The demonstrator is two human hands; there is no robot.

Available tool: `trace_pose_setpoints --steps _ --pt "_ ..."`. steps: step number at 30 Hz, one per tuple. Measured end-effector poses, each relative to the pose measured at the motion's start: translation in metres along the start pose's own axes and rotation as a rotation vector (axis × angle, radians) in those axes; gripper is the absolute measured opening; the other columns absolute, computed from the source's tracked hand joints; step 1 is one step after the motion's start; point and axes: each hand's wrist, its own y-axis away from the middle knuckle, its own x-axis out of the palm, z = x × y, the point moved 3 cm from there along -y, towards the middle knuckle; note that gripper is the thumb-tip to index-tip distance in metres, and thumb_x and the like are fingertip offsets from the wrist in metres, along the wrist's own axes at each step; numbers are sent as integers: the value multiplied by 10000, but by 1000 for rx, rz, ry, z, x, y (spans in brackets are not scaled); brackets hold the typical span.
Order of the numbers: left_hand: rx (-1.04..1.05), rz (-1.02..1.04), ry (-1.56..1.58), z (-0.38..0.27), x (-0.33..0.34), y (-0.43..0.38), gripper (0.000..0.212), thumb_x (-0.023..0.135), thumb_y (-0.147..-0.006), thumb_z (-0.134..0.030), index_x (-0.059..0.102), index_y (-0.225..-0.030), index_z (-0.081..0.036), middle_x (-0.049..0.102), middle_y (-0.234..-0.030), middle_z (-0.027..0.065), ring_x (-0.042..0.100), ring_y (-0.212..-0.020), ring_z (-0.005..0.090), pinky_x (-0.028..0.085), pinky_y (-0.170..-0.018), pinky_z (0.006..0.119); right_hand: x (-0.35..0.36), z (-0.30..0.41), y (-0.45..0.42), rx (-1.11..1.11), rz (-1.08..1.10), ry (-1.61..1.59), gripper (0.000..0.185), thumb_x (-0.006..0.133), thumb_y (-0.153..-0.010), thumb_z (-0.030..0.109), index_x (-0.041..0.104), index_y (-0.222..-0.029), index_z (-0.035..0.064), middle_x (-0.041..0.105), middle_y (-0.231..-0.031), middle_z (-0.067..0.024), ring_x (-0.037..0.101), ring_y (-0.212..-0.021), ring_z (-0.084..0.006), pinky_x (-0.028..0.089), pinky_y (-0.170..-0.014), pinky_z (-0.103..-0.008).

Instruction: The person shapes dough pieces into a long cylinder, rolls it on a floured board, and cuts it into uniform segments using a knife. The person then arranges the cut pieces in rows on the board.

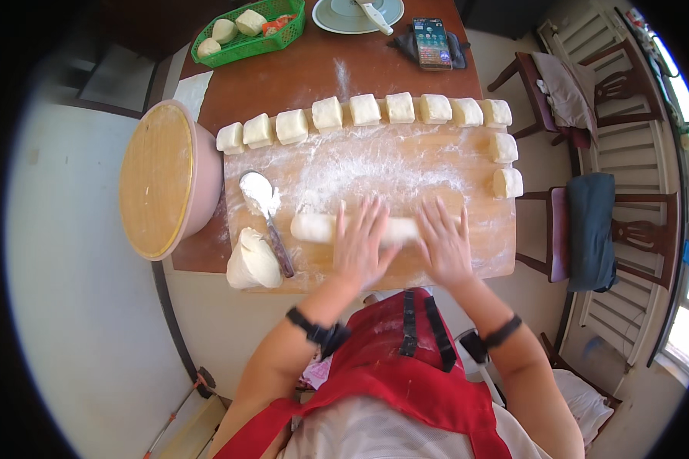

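Both palms lie flat on a thick dough log (pixel 312 228), which runs left to right near the front of a floured wooden board (pixel 379 275). My left hand (pixel 363 238) presses on its middle, fingers spread and pointing away from me. Toward the log's right end rests my right hand (pixel 445 241), also spread, covering part of that end. Left of the log, a spoon (pixel 278 244) heaped with white flour (pixel 257 192) lies on the board. A loose dough lump (pixel 254 261) sits at the front left corner.
Cut dough pieces (pixel 364 109) line the board's far edge and right side. A pink basin (pixel 206 178) with a round wooden lid (pixel 158 181) stands left. Farther back are a green basket (pixel 258 43), a knife (pixel 376 17) on a plate (pixel 327 23), and a phone (pixel 433 43). Chairs (pixel 558 235) stand right.
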Motion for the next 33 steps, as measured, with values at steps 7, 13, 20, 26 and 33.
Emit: trace_pose_setpoints --steps 7,13,20,26,33 --pt "-51 29 57 2 13 55 784 477 -943 -549 308 -1549 -82 287 -1614 138 237 -1505 291 74 -1199 583 5 22 48 202 119 -79 725 545 -927 429 355 -1525 66 365 -1573 -132 279 -1484 -315 74 -1185 -616" --pt "-346 -358 -165 75 -16 -115 714 394 -990 -532 291 -1561 -116 194 -1632 194 142 -1526 320 19 -1201 583 0 -35 -113 254 -404 197 746 513 -951 457 323 -1523 17 292 -1608 -132 209 -1506 -325 77 -1203 -569" --pt "-344 -405 -293 56 4 -76 694 428 -983 -484 294 -1559 -121 205 -1634 169 127 -1527 329 30 -1192 610 21 60 -148 -182 -213 -121 659 464 -976 405 345 -1516 48 340 -1576 -160 254 -1485 -348 114 -1197 -582" --pt "-171 62 80 18 2 51 595 404 -993 -360 364 -1529 -101 315 -1603 124 235 -1506 283 75 -1206 565 30 88 -16 -136 53 -325 711 422 -979 482 345 -1516 23 346 -1571 -175 258 -1484 -349 153 -1199 -532" --pt "-227 -279 -154 87 -17 -34 625 423 -985 -387 353 -1540 -108 283 -1616 140 213 -1508 331 33 -1211 565 47 65 -115 114 -166 26 764 436 -966 498 303 -1528 -3 274 -1609 -171 203 -1507 -338 93 -1212 -534"
